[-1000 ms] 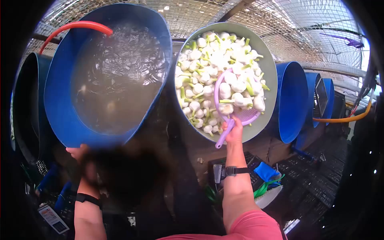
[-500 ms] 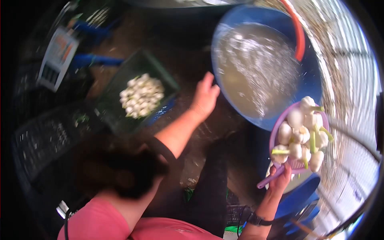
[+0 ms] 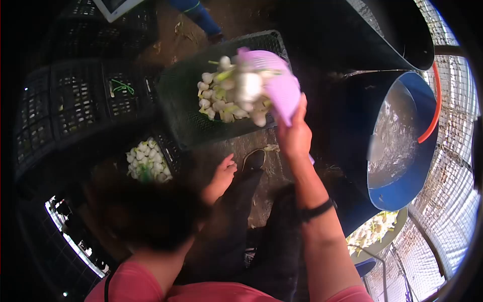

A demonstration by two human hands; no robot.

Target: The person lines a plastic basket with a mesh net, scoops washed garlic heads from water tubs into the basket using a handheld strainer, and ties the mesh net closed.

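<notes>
My right hand (image 3: pixel 296 133) grips the handle of a pinkish-purple colander (image 3: pixel 284 90), tipped on its side over a dark green crate (image 3: pixel 188 133). Motion-blurred garlic bulbs (image 3: pixel 250 88) are tumbling out of the colander's mouth. In the crate lies a heap of white garlic bulbs (image 3: pixel 219 104), some with green stem stubs. Nearer my body, my left hand (image 3: pixel 221 177) hangs below the crate, fingers loosely apart and holding nothing. Part of its wrist is hidden by a dark shape at the lower left.
On the right stands a blue tub (image 3: pixel 390 194) of churning water with a red hose (image 3: pixel 433 116). Below it is a container of garlic trimmings (image 3: pixel 375 231). At left are black crates (image 3: pixel 75 95) and another pile of garlic bulbs (image 3: pixel 149 160).
The full colander has swung from beside the water tub, leftwards over the crate, and been tipped so bulbs fall out. My left hand has drawn back towards my body. The view has turned left.
</notes>
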